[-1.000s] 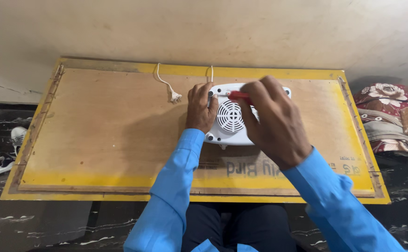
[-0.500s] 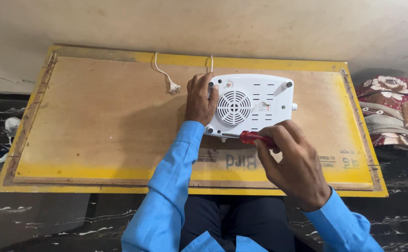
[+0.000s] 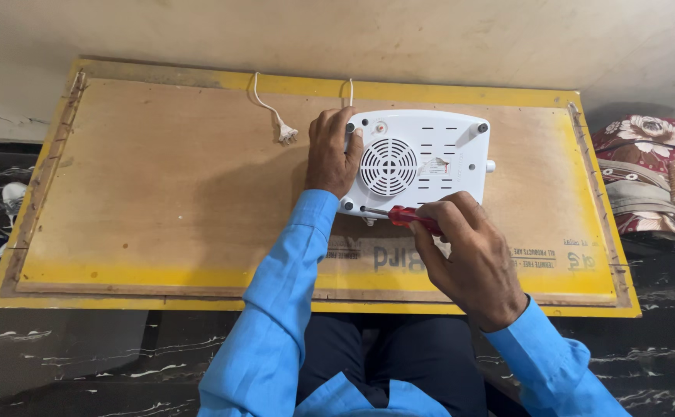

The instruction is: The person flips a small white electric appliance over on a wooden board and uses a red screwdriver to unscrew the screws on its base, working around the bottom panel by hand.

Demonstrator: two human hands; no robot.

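White plastic appliance (image 3: 418,166), a flat box with a round vent grille in its middle, lies underside-up on the desk (image 3: 160,201), a yellow-edged plywood board, just right of the frame's centre. Lying this way, its corner feet and screw holes face the camera and can be reached from above. The left hand (image 3: 332,152) is spread over the appliance's left edge, fingers curled onto the casing and palm pressing down, which looks meant to stop the body sliding or turning. The right hand (image 3: 469,255), at lower centre-right, is closed around the red handle of a screwdriver (image 3: 399,216); the shaft points left and the tip sits at the lower left corner of the casing, at what appears to be a screw hole beside a foot. A white cord runs off the far edge of the board, and its plug (image 3: 286,135) lies loose on the wood, well apart from any socket in view. Folded patterned fabric (image 3: 646,170) sits at the right of the frame, beyond the board.
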